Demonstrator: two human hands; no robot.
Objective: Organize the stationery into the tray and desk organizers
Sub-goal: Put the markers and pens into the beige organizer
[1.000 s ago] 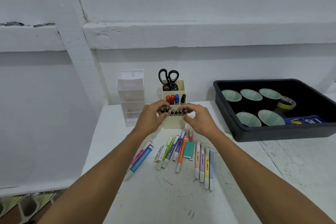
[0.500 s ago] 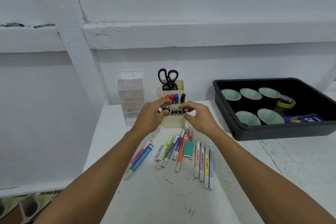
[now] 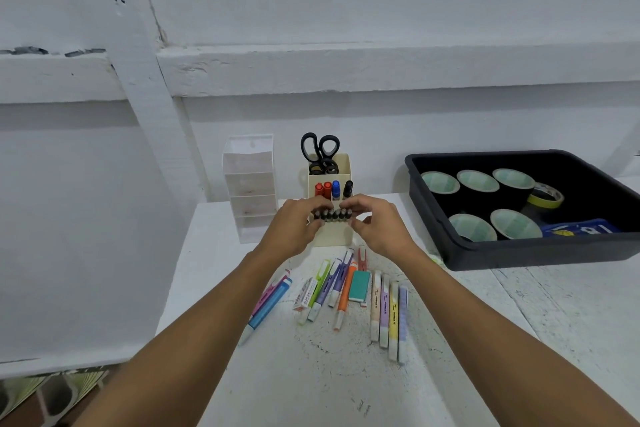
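Head view, one counter (image 3: pixel 346 374), items as found.

1. Cream desk organizer (image 3: pixel 332 236), at 12 o'clock from the person, near the wall. Rear cell: black scissors (image 3: pixel 320 149). Middle cell: red, blue and black markers (image 3: pixel 327 189). Front cell: black-capped pens (image 3: pixel 333 214), one row, caps up.
2. Left hand (image 3: pixel 294 222): fingers curled, pinching the row's left end. Right hand (image 3: pixel 379 225): fingers curled, pinching its right end. Thumbs sit below the caps.
3. White drawer unit (image 3: pixel 250 184), just beside the organizer at its 9 o'clock.
4. Black tray (image 3: pixel 519 250), at 2 o'clock. It holds tape rolls (image 3: pixel 478 180), a yellow tape roll (image 3: pixel 545 196) and a blue packet (image 3: pixel 578 229).
5. Loose at the organizer's 6 o'clock: pastel highlighters (image 3: pixel 388 312), teal eraser (image 3: pixel 360 284), staple box (image 3: pixel 304 295), assorted coloured pens (image 3: pixel 270 302). None sorted yet.

Step in hand, by my judgement: seating and evening the row in the front cell. To do it well, press both ends down together and straight, so no pen cants or pops out. Brace the thumbs on the front wall, since the light organizer could slide or tip. Let go only once every pen stands upright.
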